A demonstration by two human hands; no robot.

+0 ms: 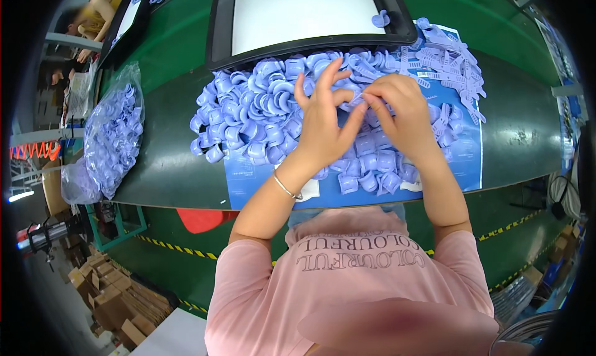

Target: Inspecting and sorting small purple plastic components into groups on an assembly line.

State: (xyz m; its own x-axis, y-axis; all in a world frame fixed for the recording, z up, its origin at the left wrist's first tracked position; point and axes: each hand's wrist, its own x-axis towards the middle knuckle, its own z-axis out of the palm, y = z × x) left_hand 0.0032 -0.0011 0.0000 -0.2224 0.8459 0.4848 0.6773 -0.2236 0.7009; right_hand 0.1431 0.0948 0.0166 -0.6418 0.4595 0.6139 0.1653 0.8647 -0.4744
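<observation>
My left hand (324, 125) and my right hand (406, 117) meet over a heap of small curved lavender plastic pieces (245, 104). Between their fingertips is a small lavender plastic piece (356, 99), mostly hidden by the fingers. The left thumb and index finger pinch it while the other left fingers stick up, spread. On the right, thumb and forefinger close on its other side. More cupped pieces (366, 165) lie just below my hands, on a blue printed sheet (467, 163). Flat slotted lavender straps (450, 64) are piled beyond my right hand.
A black-framed tray with a white surface (304, 14) stands behind the heap, one lavender piece (380, 19) on it. A clear bag of lavender pieces (115, 139) sits at the table's left. Another person's arm (102, 24) shows far left. A red seat (202, 219) is below the front edge.
</observation>
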